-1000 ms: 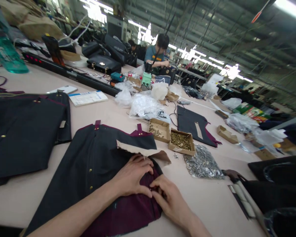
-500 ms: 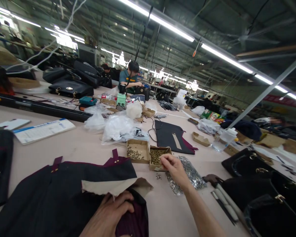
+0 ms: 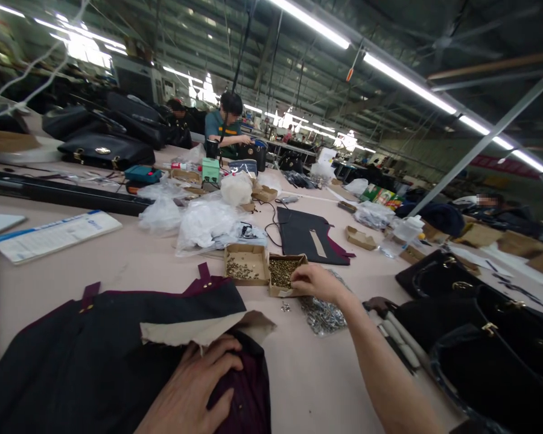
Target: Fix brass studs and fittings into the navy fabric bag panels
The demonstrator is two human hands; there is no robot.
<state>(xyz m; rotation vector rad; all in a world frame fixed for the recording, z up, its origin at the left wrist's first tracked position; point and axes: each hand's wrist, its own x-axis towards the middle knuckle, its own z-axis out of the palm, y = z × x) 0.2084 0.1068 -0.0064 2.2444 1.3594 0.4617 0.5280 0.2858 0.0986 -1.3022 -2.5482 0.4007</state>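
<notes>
My left hand (image 3: 192, 386) lies on a dark fabric bag panel (image 3: 85, 355) with maroon lining, its fingers apart and its fingertips partly under a loose beige backing strip (image 3: 194, 331). Two maroon tabs (image 3: 90, 292) with small brass studs stand up at the panel's top edge. My right hand (image 3: 314, 282) reaches into a small cardboard box (image 3: 283, 292) of brass-coloured studs (image 3: 284, 272). Its fingers are pinched together, and whatever is between them is hidden. Beside it is a second cardboard box (image 3: 247, 248) with fewer studs. A clear bag of silvery metal pieces (image 3: 323, 316) lies partly under my right forearm.
Another dark panel (image 3: 298, 235) lies beyond the boxes. White plastic bags (image 3: 208, 223) sit behind to the left, near a paper booklet (image 3: 57, 235). Black handbags (image 3: 493, 343) and a clear bottle (image 3: 402, 236) stand at the right. A co-worker (image 3: 224, 126) handles a bag farther back.
My right hand has lowered into the box of studs, its fingers now at the studs. My left hand stays on the panel, its thumb farther out. The view has shifted slightly.
</notes>
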